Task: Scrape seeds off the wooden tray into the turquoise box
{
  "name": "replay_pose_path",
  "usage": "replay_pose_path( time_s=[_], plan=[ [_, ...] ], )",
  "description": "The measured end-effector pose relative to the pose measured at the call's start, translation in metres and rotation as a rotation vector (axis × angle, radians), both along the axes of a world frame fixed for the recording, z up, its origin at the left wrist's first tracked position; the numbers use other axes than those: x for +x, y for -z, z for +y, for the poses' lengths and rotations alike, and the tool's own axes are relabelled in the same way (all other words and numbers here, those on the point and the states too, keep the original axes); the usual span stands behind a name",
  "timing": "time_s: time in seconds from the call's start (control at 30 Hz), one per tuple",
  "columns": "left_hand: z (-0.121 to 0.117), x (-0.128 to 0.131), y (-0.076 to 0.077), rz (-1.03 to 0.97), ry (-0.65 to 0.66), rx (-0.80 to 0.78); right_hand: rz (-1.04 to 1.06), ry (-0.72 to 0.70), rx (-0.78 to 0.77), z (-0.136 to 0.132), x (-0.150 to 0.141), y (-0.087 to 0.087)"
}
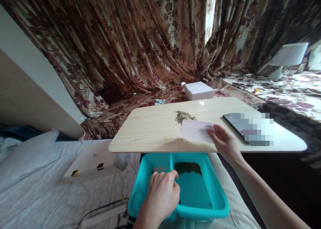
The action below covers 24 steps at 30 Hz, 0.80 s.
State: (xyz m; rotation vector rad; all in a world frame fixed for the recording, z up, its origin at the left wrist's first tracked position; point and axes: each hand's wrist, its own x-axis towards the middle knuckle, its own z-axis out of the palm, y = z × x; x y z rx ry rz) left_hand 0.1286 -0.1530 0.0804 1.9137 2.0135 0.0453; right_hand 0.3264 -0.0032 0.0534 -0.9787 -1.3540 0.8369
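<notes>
My right hand [225,142] grips a flat white plastic scraper [196,130] that lies on a pale wooden table [150,128], just in front of a small heap of green beans [184,116]. My left hand [162,193] is curled over the centre divider of a turquoise tray [217,199] held under the table's front edge, its fingers closed on the divider. More green beans [188,168] lie in the tray's right compartment.
A phone or tablet [247,126] lies at the table's right. A white box [199,90] stands behind the table on patterned cloth. Heavy floral curtains [140,38] hang at the back. A flat white box [92,160] and cables lie on the bed at left.
</notes>
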Motion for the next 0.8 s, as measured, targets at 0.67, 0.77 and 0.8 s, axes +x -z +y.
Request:
replay_pose_path(
  time_s=[0.67,0.77,0.8],
  plan=[
    [0.002,-0.003,0.002,-0.003,-0.005,0.018,0.023,-0.043,-0.096,-0.025,0.018,-0.001],
    [0.001,-0.004,0.001,0.004,-0.003,0.01,0.05,-0.038,-0.082,-0.02,0.013,0.0],
    [0.001,-0.004,0.0,0.007,-0.004,0.005,0.056,-0.042,-0.077,-0.018,0.01,0.001]
  ],
)
